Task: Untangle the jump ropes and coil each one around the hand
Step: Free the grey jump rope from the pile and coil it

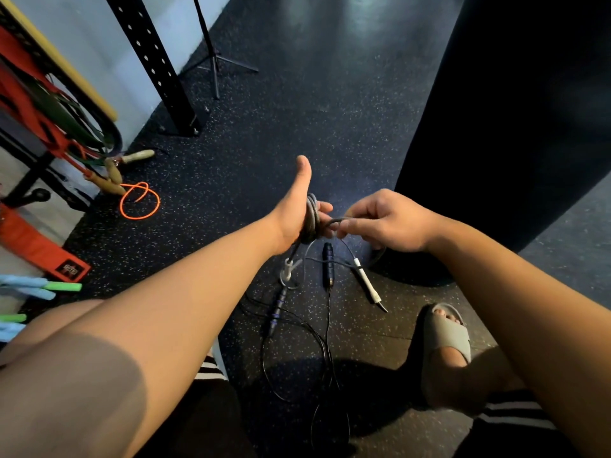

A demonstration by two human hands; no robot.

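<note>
**Grey rope wound on the left hand, right hand pinching the free strand**

The left hand point(296, 209) is held out over the floor point(347, 127) with the thumb stretched straight up and the fingers reaching toward the right, loosely straight as far as can be seen. The grey jump rope point(312, 221) sits in several tight turns round its palm, between the thumb and the fingers.

Just beside it, the right hand point(386, 221) pinches the free strand of the same rope between thumb and fingertips, and the short stretch of cord between the two hands arcs from the coil to the pinch. From there the cord drops to a white handle point(365, 280), which slants below the right hand; whether it rests on the floor or hangs just above it cannot be told. A second white handle point(287, 268) hangs under the left wrist, touching the strand that falls from the coil.

Beneath both hands the black jump rope point(327, 266) lies on the floor, its two dark handles apart and its thin cord trailing back in loose loops between the person's legs. A grey sandal point(446, 338) stands to the right of those loops.

Well off to the left, an orange rope point(139, 201) lies in a loop with wooden handles near a black post point(155, 61)
</note>
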